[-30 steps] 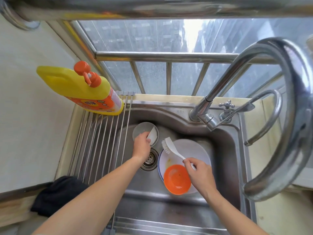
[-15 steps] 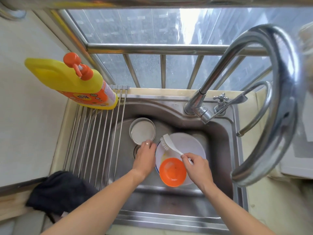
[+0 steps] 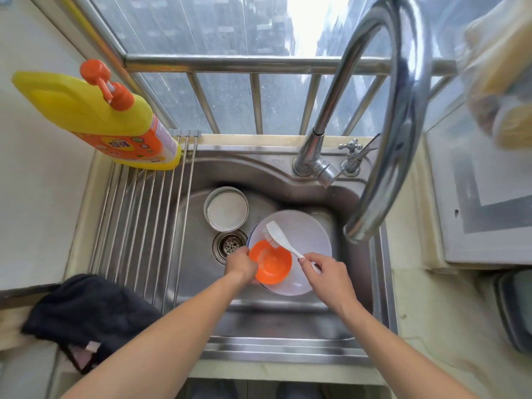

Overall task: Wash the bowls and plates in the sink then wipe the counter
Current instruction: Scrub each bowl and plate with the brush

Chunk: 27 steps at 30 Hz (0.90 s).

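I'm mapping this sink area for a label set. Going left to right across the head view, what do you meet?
Black cloth → yellow soap bottle → drying rack → white bowl → left hand → orange bowl → right hand → faucet.

I am seeing small print on the orange label of the big yellow plastic soap bottle, but I am finding it too blurry to read.

head view, steeply downward (close) over sink, facing window
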Each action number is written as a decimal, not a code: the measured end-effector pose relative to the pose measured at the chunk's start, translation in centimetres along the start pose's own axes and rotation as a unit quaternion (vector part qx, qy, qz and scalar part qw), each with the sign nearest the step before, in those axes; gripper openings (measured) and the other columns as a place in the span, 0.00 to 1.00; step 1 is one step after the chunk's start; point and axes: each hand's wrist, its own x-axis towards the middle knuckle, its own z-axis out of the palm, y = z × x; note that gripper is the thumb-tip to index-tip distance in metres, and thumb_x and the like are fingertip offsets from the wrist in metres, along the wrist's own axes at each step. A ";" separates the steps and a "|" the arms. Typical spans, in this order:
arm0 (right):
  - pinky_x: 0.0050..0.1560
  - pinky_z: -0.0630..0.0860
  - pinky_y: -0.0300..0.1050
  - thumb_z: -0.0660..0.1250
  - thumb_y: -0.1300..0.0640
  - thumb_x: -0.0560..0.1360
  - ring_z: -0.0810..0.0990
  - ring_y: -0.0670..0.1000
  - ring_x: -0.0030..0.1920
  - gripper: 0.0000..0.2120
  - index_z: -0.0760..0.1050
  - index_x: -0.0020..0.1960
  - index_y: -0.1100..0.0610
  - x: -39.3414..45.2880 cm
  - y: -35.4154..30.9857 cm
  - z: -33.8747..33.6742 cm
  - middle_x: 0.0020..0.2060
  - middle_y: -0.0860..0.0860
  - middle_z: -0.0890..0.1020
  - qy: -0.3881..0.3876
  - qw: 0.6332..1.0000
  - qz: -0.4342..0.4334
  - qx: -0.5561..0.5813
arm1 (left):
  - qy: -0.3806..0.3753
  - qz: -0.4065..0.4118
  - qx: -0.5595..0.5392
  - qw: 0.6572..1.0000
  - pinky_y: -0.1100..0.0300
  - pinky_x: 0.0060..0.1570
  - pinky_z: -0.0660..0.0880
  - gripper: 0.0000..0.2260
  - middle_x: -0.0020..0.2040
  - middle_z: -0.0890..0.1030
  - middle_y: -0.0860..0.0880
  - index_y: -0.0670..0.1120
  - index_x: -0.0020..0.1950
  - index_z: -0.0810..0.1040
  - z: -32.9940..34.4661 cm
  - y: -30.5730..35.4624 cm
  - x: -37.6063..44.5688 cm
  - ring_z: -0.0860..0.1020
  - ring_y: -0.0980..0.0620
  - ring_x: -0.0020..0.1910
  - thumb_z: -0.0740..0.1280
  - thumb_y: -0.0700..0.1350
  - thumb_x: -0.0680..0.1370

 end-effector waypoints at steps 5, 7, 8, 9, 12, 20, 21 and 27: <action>0.41 0.76 0.45 0.65 0.46 0.80 0.79 0.46 0.38 0.09 0.84 0.50 0.44 -0.8 1.0 -1.1 0.32 0.41 0.81 0.008 1.000 -0.024 -0.013 | 0.048 -0.031 -0.062 0.996 0.45 0.36 0.84 0.05 0.43 0.83 0.43 0.47 0.41 0.77 -0.2 -1.4 3.2 0.84 0.42 0.40 0.66 0.45 0.68; 0.39 0.75 0.46 0.64 0.45 0.79 0.79 0.48 0.38 0.10 0.84 0.52 0.43 -1.1 1.6 -1.3 0.32 0.42 0.80 -0.016 0.997 -0.037 -0.064 | 0.048 -0.027 -0.075 0.996 0.44 0.39 0.84 0.07 0.44 0.83 0.43 0.47 0.42 0.78 0.8 -2.2 4.5 0.84 0.42 0.42 0.65 0.46 0.66; 0.38 0.75 0.47 0.63 0.45 0.79 0.79 0.50 0.38 0.11 0.84 0.53 0.43 -1.3 1.8 -1.4 0.32 0.44 0.80 -0.029 0.994 -0.036 -0.103 | 0.049 -0.016 -0.070 0.996 0.44 0.40 0.84 0.08 0.44 0.83 0.44 0.47 0.42 0.79 0.8 -1.5 3.6 0.84 0.41 0.43 0.65 0.46 0.66; 0.37 0.74 0.47 0.62 0.45 0.80 0.78 0.53 0.39 0.11 0.83 0.54 0.43 -1.4 2.0 -1.3 0.32 0.45 0.79 -0.036 0.988 -0.032 -0.144 | 0.051 -0.001 -0.062 0.997 0.45 0.42 0.83 0.09 0.44 0.83 0.44 0.47 0.44 0.80 0.5 -0.2 2.1 0.83 0.42 0.44 0.65 0.45 0.67; 0.40 0.74 0.49 0.60 0.45 0.81 0.79 0.58 0.41 0.12 0.82 0.55 0.45 -1.5 1.7 -0.6 0.37 0.50 0.82 -0.016 0.976 -0.026 -0.217 | 0.065 0.031 -0.007 0.997 0.57 0.45 0.76 0.10 0.44 0.81 0.47 0.45 0.50 0.80 0.6 1.4 -0.3 0.77 0.44 0.44 0.66 0.38 0.71; 0.36 0.68 0.48 0.62 0.48 0.79 0.70 0.52 0.34 0.16 0.76 0.34 0.50 -1.2 0.8 0.9 0.26 0.47 0.72 -0.073 0.996 -0.011 -0.053 | -0.055 0.020 -0.131 0.990 0.43 0.45 0.84 0.18 0.52 0.80 0.45 0.51 0.56 0.72 1.3 1.8 -0.6 0.81 0.41 0.52 0.65 0.40 0.67; 0.35 0.66 0.48 0.63 0.49 0.79 0.68 0.51 0.33 0.18 0.73 0.31 0.51 -1.0 0.9 0.5 0.25 0.47 0.69 -0.088 0.995 -0.010 -0.054 | -0.070 0.031 -0.125 0.989 0.44 0.47 0.84 0.21 0.55 0.79 0.45 0.54 0.60 0.71 1.1 1.9 -0.6 0.80 0.42 0.54 0.63 0.39 0.69; 0.35 0.72 0.49 0.59 0.47 0.79 0.79 0.60 0.40 0.13 0.79 0.44 0.50 0.1 0.8 -2.1 0.35 0.50 0.80 -0.032 0.949 -0.052 -0.309 | -0.112 0.149 0.053 0.981 0.51 0.61 0.75 0.30 0.66 0.74 0.41 0.55 0.75 0.64 0.2 2.3 -0.7 0.75 0.41 0.62 0.58 0.44 0.73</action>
